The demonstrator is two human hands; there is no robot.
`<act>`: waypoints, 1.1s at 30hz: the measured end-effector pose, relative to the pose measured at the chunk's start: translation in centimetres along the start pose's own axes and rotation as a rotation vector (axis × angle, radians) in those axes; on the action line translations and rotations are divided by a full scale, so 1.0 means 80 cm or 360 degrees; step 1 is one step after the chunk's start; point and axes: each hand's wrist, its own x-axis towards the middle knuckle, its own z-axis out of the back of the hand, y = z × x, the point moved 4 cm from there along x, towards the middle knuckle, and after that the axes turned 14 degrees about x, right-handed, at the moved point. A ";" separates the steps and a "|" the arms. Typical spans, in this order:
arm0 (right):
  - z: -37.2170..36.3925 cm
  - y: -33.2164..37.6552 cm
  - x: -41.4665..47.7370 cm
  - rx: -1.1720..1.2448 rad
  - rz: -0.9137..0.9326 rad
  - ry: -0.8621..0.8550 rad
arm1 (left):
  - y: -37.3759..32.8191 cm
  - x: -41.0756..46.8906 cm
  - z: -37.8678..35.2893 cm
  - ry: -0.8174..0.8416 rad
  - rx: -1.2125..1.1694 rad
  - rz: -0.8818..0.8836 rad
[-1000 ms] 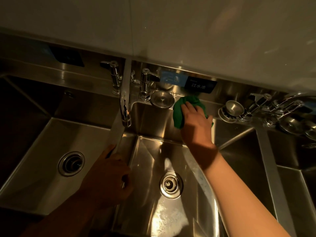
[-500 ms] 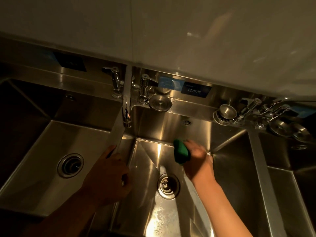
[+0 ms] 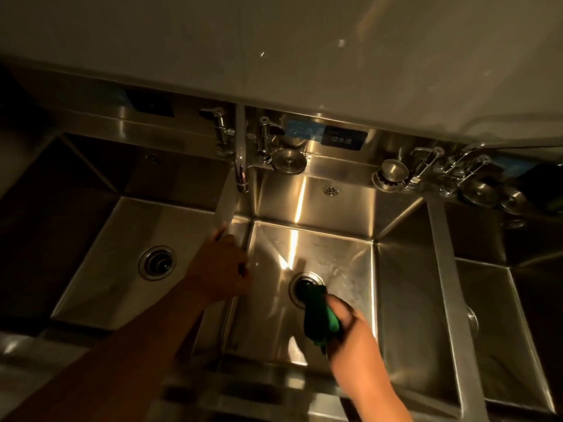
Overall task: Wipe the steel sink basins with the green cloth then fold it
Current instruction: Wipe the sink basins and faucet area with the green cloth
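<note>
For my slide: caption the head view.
Right hand holds green cloth at middle basin drain; left hand grips the divider.

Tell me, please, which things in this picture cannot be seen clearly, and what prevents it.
All in the head view:
- Drain of the middle basin: partly covered by the green cloth that the right hand grips.
- Left hand on the divider: its fingers are hidden behind the hand itself and in shadow, so the grip is unclear.
- Right basin: cut off by the right edge.
- Dark label: writing too small and blurred.
</note>
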 end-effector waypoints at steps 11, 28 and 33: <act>0.082 -0.003 -0.106 0.0298 -0.0378 -0.0231 | -0.099 -0.072 0.037 0.0612 -0.1608 0.0794; 0.217 -0.088 -0.201 0.0776 -0.0973 -0.0652 | -0.279 -0.160 0.090 0.0681 -0.0980 0.0274; 0.240 -0.123 -0.230 0.0732 -0.1138 -0.0851 | -0.287 -0.169 0.088 0.0701 -0.0787 0.0190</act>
